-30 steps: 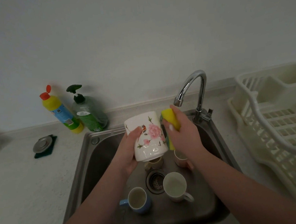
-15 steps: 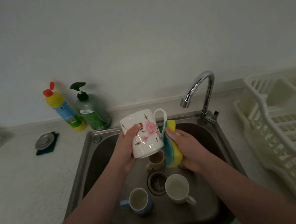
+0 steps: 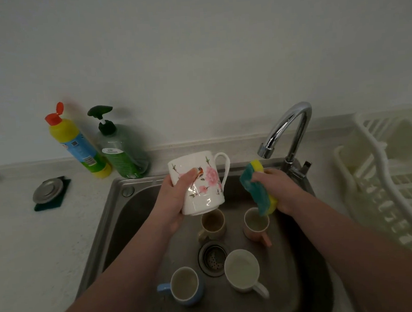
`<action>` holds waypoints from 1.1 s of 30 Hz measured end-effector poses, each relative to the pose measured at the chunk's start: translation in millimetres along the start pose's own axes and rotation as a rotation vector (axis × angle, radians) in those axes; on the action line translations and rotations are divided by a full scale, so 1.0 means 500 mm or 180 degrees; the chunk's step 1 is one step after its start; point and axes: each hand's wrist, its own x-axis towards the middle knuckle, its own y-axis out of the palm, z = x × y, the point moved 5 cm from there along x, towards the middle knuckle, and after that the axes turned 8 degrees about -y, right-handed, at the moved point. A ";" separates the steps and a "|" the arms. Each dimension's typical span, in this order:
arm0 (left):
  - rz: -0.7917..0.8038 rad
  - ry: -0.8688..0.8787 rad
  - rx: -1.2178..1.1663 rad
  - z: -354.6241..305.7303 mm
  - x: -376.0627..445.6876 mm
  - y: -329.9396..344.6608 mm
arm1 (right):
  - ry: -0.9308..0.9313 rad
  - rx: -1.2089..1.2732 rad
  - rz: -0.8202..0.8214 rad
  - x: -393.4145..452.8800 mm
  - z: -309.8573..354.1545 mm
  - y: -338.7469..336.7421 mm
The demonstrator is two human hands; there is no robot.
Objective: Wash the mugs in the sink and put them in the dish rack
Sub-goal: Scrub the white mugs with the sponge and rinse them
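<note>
Our left hand (image 3: 176,201) grips the floral mug (image 3: 198,183) around its body, thumb across the bird print, the mug tilted with its handle toward two o'clock, held above the sink (image 3: 112,225). Our right hand (image 3: 279,189) clamps the sponge (image 3: 259,188), yellow side up and teal scrub side facing the mug; sponge and mug are apart, with a gap between them.

Below the hands, four mugs stand upright on the sink floor around the drain (image 3: 213,257): a beige mug (image 3: 213,223) at twelve o'clock of it, a pink mug (image 3: 256,224) at two, a white mug (image 3: 243,271) at four, a blue mug (image 3: 184,285) at eight. The tap (image 3: 288,128) arches over the sink's far right corner, its spout just above the sponge.

At ten o'clock of the sink, a yellow bottle (image 3: 80,145) with a red flip cap carries a blue label, and a green pump bottle (image 3: 123,152) a white oval one; the writing on both is too blurred to read. Further left a metal plug (image 3: 47,191) lies on a dark pad (image 3: 61,197). The rack (image 3: 392,181), white plastic, sits at three o'clock.

The counter (image 3: 36,253) is pale and speckled; a plain light wall (image 3: 193,59) rises behind it.
</note>
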 end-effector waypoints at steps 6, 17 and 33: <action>-0.0120 0.0034 0.0356 -0.008 0.035 -0.005 | -0.0718 -0.1529 -0.0147 0.077 0.018 0.004; -0.0146 0.0054 0.0450 -0.008 0.097 -0.018 | -0.2017 -0.1791 -0.0781 0.179 0.042 0.002; -0.0145 -0.0030 0.0645 0.005 0.123 -0.041 | -0.1590 -0.3796 -0.0023 0.283 -0.042 0.045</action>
